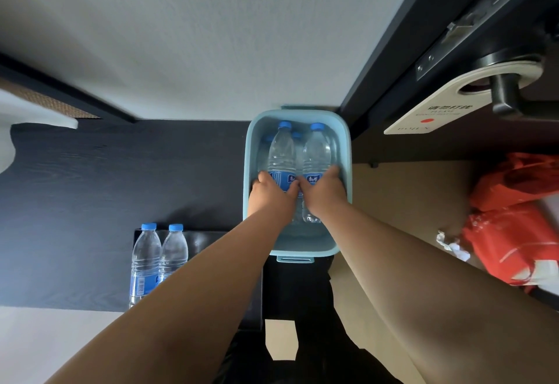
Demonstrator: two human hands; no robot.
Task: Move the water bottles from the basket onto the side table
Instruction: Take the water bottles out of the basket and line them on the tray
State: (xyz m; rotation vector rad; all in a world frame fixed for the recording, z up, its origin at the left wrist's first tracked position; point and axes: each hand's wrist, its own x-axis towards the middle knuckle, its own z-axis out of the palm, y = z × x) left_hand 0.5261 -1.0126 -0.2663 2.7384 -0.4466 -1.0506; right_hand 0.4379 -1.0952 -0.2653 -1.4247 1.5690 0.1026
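Note:
A light blue plastic basket (344, 154) sits on the floor ahead of me with several clear water bottles with blue caps lying inside. My left hand (270, 194) is wrapped around the left top bottle (282, 151) at its blue label. My right hand (325, 191) grips the right top bottle (316, 149) the same way. More bottles lie beneath, mostly hidden. Two upright water bottles (157, 259) stand on the dark side table (208, 241) at lower left, partly covered by my left forearm.
A dark door with a lever handle (508, 93) and a white hanger sign (435, 111) is at the right. Red plastic bags (514, 220) lie on the tan floor at right. A dark wall panel (90, 187) runs behind the side table.

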